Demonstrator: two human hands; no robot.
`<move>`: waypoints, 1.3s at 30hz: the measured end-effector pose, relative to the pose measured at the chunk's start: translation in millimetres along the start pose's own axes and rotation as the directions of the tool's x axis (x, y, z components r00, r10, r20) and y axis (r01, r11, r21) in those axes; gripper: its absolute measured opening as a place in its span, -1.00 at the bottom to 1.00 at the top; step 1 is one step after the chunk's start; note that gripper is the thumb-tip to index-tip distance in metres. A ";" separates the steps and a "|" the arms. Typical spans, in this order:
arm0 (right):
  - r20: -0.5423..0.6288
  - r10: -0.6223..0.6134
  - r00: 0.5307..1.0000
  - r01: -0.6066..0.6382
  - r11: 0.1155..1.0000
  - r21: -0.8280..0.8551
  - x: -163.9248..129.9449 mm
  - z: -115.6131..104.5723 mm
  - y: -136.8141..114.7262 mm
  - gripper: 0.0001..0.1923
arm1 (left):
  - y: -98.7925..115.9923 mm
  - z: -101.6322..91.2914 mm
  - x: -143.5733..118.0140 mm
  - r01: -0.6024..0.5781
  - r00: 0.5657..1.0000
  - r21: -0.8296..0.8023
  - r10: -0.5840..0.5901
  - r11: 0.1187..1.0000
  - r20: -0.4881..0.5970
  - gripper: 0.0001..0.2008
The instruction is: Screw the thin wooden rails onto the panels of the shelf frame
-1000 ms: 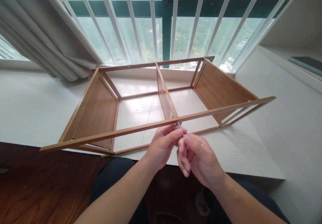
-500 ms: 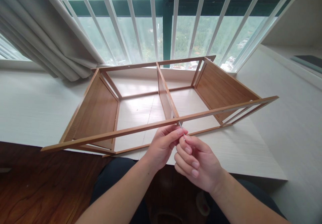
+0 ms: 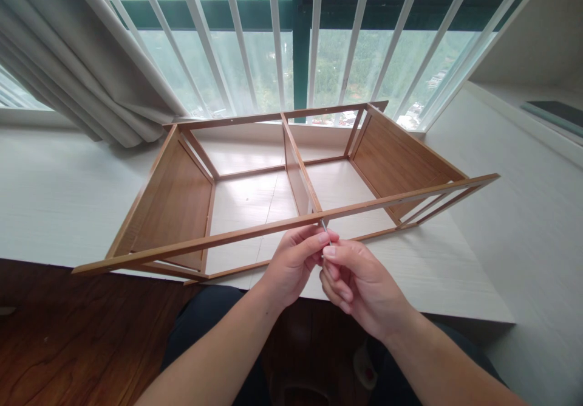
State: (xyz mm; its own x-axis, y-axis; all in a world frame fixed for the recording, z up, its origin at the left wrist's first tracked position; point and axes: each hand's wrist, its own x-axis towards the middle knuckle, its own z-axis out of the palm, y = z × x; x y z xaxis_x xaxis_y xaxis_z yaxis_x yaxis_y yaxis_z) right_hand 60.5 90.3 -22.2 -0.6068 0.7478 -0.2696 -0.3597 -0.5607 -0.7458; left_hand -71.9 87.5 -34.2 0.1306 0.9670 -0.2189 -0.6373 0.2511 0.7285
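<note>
A wooden frame (image 3: 255, 231) with solid side panels and a middle divider lies on the white ledge. At the front rail, below the divider (image 3: 299, 172), a thin metal hex key (image 3: 325, 228) points up to the rail's outer face. My left hand (image 3: 294, 263) is closed, its thumb and fingers pinching the key's shaft close to the rail. Just right of it, my right hand (image 3: 364, 284) pinches the key's lower, bent end between thumb and fingers. The key's tip meets the rail; any screw head there is hidden.
Behind the frame stands a window with white bars (image 3: 314, 41), and a grey curtain (image 3: 91, 59) hangs at the left. The white ledge (image 3: 54, 193) ends at a front edge above a dark wooden floor (image 3: 50, 333). A white wall (image 3: 537, 230) rises at the right.
My right hand has turned at the key's lower end, its fingers curling inward and the thumb shifting left. My left hand keeps its pinch on the shaft. The frame stays put.
</note>
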 end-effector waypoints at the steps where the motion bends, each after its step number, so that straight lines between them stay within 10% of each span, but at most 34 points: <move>1: -0.059 -0.066 0.996 0.059 0.992 -0.115 -0.1 -0.9 0.9 -0.60 | -0.1 -0.3 0.2 0.000 1.000 0.005 0.000 1.000 -0.003 -0.81; 6: -0.112 -0.243 0.964 0.192 0.919 -0.344 0.1 -2.2 6.7 -0.53 | -0.6 -1.0 0.6 -0.005 1.000 0.004 0.005 1.000 -0.007 -0.81; 12: -0.014 -0.074 0.997 0.074 0.997 0.027 0.1 6.8 4.2 -0.62 | 0.3 1.1 -0.2 0.020 1.000 -0.004 -0.020 1.000 -0.006 -0.77; 20: 0.267 -0.011 0.964 -0.112 0.889 0.444 -4.0 12.7 13.6 -0.63 | 2.2 2.1 -1.6 0.056 0.996 0.014 -0.055 0.998 -0.077 -0.72; 39: 0.184 0.017 0.983 -0.065 0.965 0.255 -5.5 7.9 6.0 -0.61 | 1.2 1.8 -1.6 0.049 0.998 0.028 -0.048 0.998 -0.051 -0.72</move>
State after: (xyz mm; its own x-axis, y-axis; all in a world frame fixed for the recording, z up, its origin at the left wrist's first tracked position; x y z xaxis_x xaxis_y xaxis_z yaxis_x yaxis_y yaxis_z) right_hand 56.1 80.0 -20.3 -0.7330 0.6597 -0.1656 -0.4883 -0.6799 -0.5471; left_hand -71.4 86.3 -31.8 0.1220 0.9503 -0.2864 -0.6083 0.2996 0.7350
